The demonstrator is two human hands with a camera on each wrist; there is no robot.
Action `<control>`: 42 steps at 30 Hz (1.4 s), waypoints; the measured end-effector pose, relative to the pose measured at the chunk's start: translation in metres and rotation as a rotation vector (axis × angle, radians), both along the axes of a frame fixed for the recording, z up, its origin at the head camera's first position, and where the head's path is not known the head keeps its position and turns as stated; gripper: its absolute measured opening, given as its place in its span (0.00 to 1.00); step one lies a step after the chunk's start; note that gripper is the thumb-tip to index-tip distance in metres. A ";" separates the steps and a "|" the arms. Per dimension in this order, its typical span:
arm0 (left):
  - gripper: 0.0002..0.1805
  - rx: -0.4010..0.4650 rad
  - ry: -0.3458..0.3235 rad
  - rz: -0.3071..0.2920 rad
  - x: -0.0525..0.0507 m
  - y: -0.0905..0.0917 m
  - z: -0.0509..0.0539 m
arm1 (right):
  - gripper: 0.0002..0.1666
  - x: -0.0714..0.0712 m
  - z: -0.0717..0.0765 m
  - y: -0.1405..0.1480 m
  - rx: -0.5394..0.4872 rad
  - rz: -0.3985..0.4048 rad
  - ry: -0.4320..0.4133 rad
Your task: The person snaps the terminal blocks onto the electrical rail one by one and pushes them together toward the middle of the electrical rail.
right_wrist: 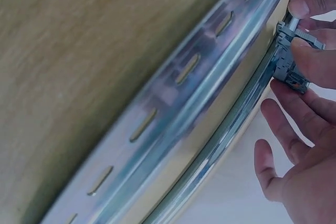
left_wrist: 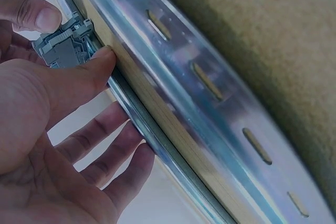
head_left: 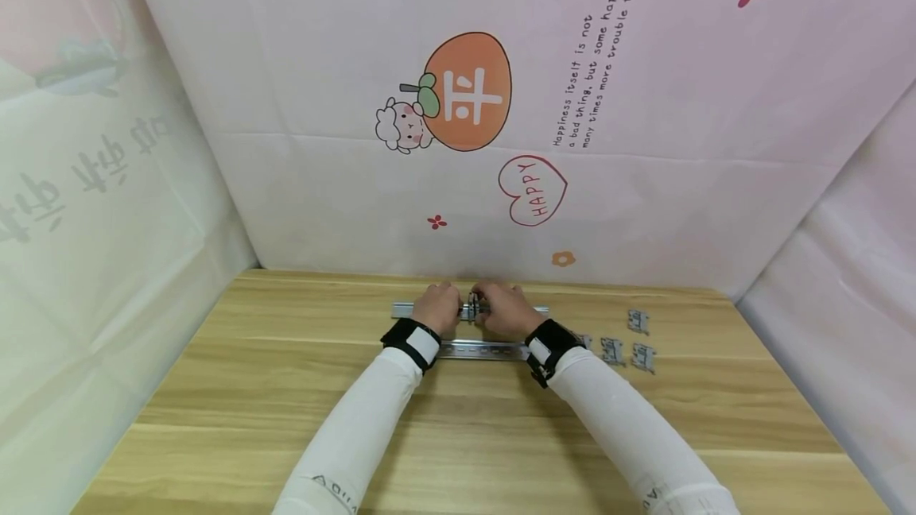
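Left hand (head_left: 438, 309) grips the far rail (head_left: 402, 310), right hand (head_left: 506, 311) pinching a gray block (right_wrist: 285, 62) there.

Left hand (left_wrist: 31, 116) at lower left, thumb tip on narrow rail (left_wrist: 173, 153) just beside gray block (left_wrist: 60, 51), three fingers spread at rail's far edge. Right hand (left_wrist: 26, 11) partly in frame, upper left, thumb on block. Slotted metal rail (left_wrist: 181, 56) runs diagonally, near narrow one, strip of worktop (left_wrist: 278, 30) between; wood grain blurred upper right.
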State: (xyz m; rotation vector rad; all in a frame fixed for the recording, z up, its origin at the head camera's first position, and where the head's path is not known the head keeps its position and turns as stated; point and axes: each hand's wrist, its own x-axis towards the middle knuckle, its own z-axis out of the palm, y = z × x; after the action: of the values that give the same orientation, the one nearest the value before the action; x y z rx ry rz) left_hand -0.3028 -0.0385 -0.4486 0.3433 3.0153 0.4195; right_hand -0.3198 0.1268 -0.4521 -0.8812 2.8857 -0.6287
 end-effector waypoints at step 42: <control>0.09 0.061 0.013 0.015 0.005 -0.001 0.003 | 0.36 -0.002 0.011 0.075 0.024 -0.121 0.054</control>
State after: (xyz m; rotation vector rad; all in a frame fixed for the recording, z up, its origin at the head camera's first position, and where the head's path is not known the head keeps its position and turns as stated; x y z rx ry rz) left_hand -0.2981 -0.0391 -0.4455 0.3299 3.0246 0.5137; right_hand -0.3219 0.2020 -0.4407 -0.7364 3.0067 -0.5872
